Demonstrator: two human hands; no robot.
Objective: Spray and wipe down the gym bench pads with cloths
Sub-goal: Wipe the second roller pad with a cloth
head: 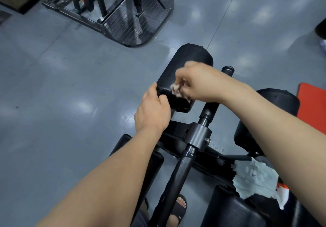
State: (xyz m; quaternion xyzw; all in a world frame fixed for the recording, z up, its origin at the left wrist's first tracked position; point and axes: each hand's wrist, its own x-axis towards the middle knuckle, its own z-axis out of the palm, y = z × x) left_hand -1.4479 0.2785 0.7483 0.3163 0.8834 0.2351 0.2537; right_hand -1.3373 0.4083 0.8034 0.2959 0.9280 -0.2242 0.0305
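Head view. Four black roller pads sit on the bench frame: a far-left pad, a far-right pad, a near-left pad and a near-right pad. There are two cloths, a small pink cloth and a larger grey cloth. Two hands show, and one foot in a black sandal.

The far-left pad is a matte black cylinder with a fine ribbed skin. It lies angled away, left of the post, with its near end between the hands. The left hand grips that near end, fingers curled round its edge. The right hand has its fingers bunched round the pink cloth and presses it onto the top of the pad, just beyond the left hand. The pink cloth is crumpled and mostly hidden in the fist.

The grey cloth hangs over the frame beside the near-right pad, under the right forearm, with a ragged edge. An orange-and-white thing pokes out below it, too hidden to identify.

The floor is glossy grey. One other machine stands well apart at the top, and one orange mat lies at the right edge.
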